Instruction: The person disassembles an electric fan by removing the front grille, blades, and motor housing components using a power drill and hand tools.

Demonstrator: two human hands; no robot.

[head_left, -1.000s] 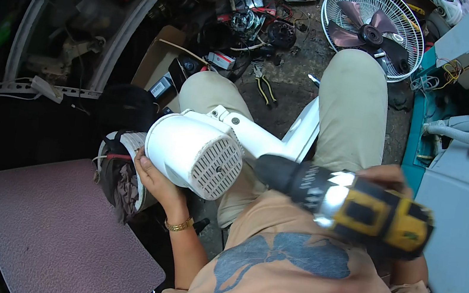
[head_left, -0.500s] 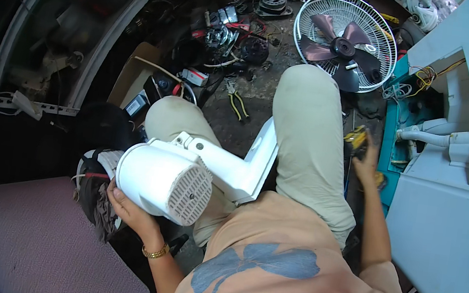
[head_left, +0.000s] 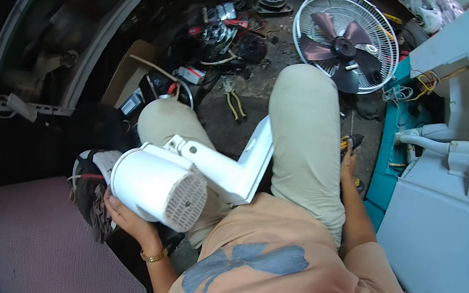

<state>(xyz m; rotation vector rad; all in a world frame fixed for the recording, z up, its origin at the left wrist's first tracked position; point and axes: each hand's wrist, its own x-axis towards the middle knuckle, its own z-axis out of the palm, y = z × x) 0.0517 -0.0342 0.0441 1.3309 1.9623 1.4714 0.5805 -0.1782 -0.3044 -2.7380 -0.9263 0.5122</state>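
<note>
A white fan motor housing [head_left: 157, 186] with a vented round end lies across my lap, and its white neck [head_left: 247, 163] runs up between my knees. My left hand [head_left: 127, 219] cups the housing from below, beside a dark bundle of wires and cloth [head_left: 90, 195]. My right hand [head_left: 348, 161] reaches down past my right leg to the floor. It is closed on a yellow and black cordless drill [head_left: 349, 141], which is mostly hidden by the leg.
A fan with a white wire guard and brown blades [head_left: 345, 39] stands ahead. Yellow-handled pliers [head_left: 233, 103], motor parts [head_left: 220, 33] and a cardboard box [head_left: 128, 71] litter the floor. A white and teal appliance shell [head_left: 449, 195] lies at the right, a pink mat [head_left: 35, 244] at the lower left.
My right hand has carried the drill from in front of my chest down to the floor beside my right leg. The left hand still holds the fan housing.
</note>
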